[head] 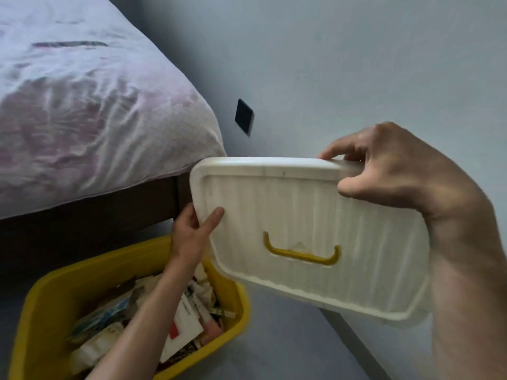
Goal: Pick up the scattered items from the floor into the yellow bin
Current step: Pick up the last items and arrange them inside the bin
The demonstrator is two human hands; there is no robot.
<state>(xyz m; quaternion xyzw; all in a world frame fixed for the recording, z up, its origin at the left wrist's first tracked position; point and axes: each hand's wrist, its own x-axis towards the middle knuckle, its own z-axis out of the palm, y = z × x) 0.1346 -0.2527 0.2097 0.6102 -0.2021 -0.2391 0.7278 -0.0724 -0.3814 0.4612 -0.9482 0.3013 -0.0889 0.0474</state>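
The yellow bin (52,303) stands on the floor at the lower left, filled with several boxes, papers and packets (189,322). Above and to the right of it I hold a white ribbed lid (301,215) with a yellow handle (301,255), tilted up on its edge. My left hand (192,231) grips the lid's left edge, thumb on the face. My right hand (395,171) grips the lid's top right corner, fingers over the rim and thumb on the face. My left forearm hides part of the bin's contents.
A bed with a pale crumpled cover (90,111) and a dark frame (109,212) fills the left side, right behind the bin. A pale wall with a black square plate (243,115) rises behind. Grey floor (288,346) lies to the bin's right.
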